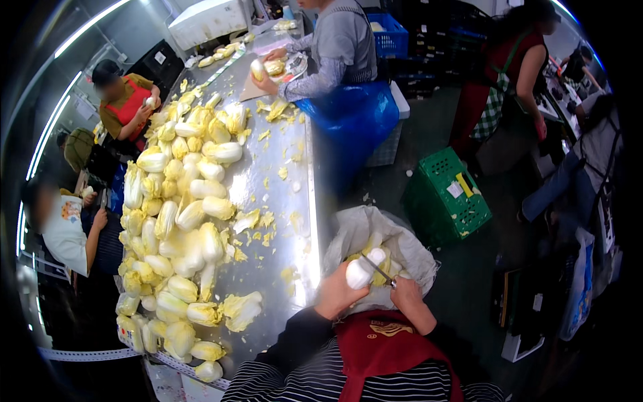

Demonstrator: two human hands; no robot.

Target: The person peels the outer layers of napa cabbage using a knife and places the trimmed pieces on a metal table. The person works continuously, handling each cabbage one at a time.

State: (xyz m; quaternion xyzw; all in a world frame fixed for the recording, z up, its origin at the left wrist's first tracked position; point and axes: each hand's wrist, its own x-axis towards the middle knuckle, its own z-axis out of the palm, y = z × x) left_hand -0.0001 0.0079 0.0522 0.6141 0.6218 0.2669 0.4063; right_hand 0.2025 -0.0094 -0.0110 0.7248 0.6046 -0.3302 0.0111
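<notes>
My left hand point(337, 291) grips a napa cabbage point(359, 273), its white base turned towards the knife. In my right hand point(409, 297) is a knife point(378, 269), held by the handle with the blade slanting up and left beside the cabbage base. Below both hands a white woven sack point(346, 226) gapes, with cabbage leaves and cut-off pieces point(389, 261) inside it. To my left, a large heap of trimmed napa cabbages point(193, 216) covers much of a metal table point(279, 201). A loose leafy piece point(242, 310) lies at the heap's near right side.
A green plastic crate point(442, 196) stands on the floor beyond the sack. One co-worker point(341, 45) handles cabbage at the table's far end; others point(133, 105) work across the table. Another person point(522, 75) stands at right. Leaf scraps point(283, 173) litter the tabletop.
</notes>
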